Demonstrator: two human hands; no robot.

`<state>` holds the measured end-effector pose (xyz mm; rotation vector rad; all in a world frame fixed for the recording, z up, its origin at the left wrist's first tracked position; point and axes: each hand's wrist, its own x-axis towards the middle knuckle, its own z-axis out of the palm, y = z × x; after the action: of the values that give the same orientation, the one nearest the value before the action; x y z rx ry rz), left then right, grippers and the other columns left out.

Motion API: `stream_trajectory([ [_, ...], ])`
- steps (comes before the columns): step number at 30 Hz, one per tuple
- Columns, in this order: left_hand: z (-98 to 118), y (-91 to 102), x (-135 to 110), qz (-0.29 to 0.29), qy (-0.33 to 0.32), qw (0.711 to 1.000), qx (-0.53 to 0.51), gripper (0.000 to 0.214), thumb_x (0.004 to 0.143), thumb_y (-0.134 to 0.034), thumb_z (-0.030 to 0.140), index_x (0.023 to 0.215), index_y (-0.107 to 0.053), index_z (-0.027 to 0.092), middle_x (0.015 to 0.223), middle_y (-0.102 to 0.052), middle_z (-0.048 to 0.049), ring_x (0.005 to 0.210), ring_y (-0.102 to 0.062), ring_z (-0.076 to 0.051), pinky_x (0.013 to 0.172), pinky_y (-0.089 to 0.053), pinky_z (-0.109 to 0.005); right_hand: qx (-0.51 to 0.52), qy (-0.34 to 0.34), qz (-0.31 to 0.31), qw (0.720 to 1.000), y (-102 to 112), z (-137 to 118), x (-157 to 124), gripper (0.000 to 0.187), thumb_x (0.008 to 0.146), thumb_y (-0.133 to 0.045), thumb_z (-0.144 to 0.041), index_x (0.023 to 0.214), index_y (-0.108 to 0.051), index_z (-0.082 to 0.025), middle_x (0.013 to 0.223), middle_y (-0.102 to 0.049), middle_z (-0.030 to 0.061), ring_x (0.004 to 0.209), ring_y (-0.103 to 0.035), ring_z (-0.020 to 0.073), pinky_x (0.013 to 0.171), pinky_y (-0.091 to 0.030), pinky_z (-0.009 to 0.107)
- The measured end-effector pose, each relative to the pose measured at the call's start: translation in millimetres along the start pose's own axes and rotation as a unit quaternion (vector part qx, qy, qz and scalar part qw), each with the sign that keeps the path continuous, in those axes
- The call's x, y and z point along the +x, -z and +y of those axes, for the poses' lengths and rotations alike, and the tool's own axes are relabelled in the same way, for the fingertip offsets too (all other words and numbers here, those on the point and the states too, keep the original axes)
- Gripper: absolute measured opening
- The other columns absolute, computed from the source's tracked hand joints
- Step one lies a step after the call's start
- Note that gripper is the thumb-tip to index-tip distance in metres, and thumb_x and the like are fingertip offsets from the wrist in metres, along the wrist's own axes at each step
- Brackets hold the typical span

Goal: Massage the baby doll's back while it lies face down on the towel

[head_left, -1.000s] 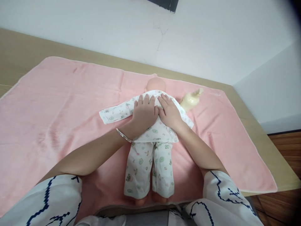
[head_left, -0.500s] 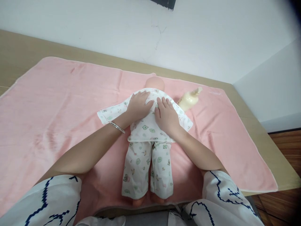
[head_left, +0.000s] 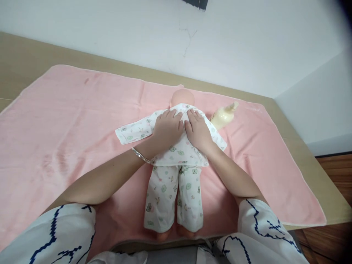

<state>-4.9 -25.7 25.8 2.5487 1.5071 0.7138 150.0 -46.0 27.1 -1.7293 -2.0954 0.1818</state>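
Note:
A baby doll lies stretched out on a pink blanket (head_left: 90, 106), its bald head (head_left: 183, 97) pointing away from me. It wears a white printed top (head_left: 178, 156) and matching trousers (head_left: 162, 198), with its feet showing at the cuffs. My left hand (head_left: 168, 129) rests flat on the upper part of the top, fingers extended. Beside it, my right hand (head_left: 198, 132) also lies flat on the cloth, fingertips near the collar. Neither hand grips anything. A silver bracelet (head_left: 141, 156) circles my left wrist. Parts of the doll's torso are hidden under my hands.
A cream-coloured bottle (head_left: 224, 115) lies on the blanket to the right of the doll's shoulder. The blanket covers much of a wooden table (head_left: 297, 146). A white wall (head_left: 123, 40) rises behind the table's far edge.
My left hand has shifted slightly right and toward me, uncovering more of the left sleeve. My right hand has slid a little toward the collar. The doll and bottle keep their places.

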Motion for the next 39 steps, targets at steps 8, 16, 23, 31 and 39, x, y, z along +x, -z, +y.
stream_trajectory([
  [8,-15,-9.6,11,-0.011,0.036,0.999,-0.030,0.052,0.095,-0.037,0.030,0.141,-0.051,0.011,0.147,-0.054,-0.0172,0.139,-0.044,-0.034,0.118,-0.031,-0.055,-0.022,-0.003,-0.004,1.000,6,-29,-29,0.053,0.098,-0.033,-0.026,0.146,-0.050,-0.011,0.155,-0.048,0.0132,0.150,-0.036,0.0341,0.121,-0.037,0.056],
  [16,-10,-13.5,8,0.019,0.042,0.998,-0.031,0.048,0.095,-0.036,0.028,0.136,-0.055,0.014,0.141,-0.059,-0.0149,0.133,-0.050,-0.033,0.116,-0.034,-0.052,0.020,0.047,-0.009,0.999,-1,-4,-4,0.054,0.100,-0.033,-0.031,0.151,-0.044,-0.015,0.164,-0.033,0.0104,0.157,-0.020,0.0294,0.127,-0.024,0.056],
  [23,-11,-14.8,8,0.019,0.041,0.998,-0.036,0.049,0.097,-0.035,0.030,0.139,-0.054,0.013,0.143,-0.058,-0.0134,0.134,-0.048,-0.032,0.118,-0.031,-0.051,0.017,0.051,0.008,0.999,-6,-2,-8,0.055,0.101,-0.032,-0.031,0.151,-0.042,-0.011,0.165,-0.032,0.0128,0.157,-0.020,0.0281,0.128,-0.022,0.051],
  [31,-12,-17.2,9,0.022,0.044,0.998,-0.039,0.048,0.097,-0.038,0.031,0.139,-0.054,0.014,0.141,-0.059,-0.0134,0.133,-0.049,-0.032,0.118,-0.030,-0.052,0.043,0.052,0.020,0.998,-10,3,-8,0.055,0.100,-0.033,-0.033,0.150,-0.043,-0.015,0.164,-0.033,0.0103,0.156,-0.021,0.0289,0.127,-0.023,0.055],
  [39,-11,-17.6,8,0.026,0.041,0.998,-0.038,0.049,0.096,-0.038,0.030,0.138,-0.055,0.013,0.141,-0.059,-0.0142,0.132,-0.050,-0.033,0.117,-0.032,-0.053,0.038,0.049,0.020,0.998,-9,0,-8,0.055,0.100,-0.032,-0.033,0.150,-0.043,-0.013,0.164,-0.033,0.0116,0.156,-0.022,0.0287,0.127,-0.023,0.054],
])
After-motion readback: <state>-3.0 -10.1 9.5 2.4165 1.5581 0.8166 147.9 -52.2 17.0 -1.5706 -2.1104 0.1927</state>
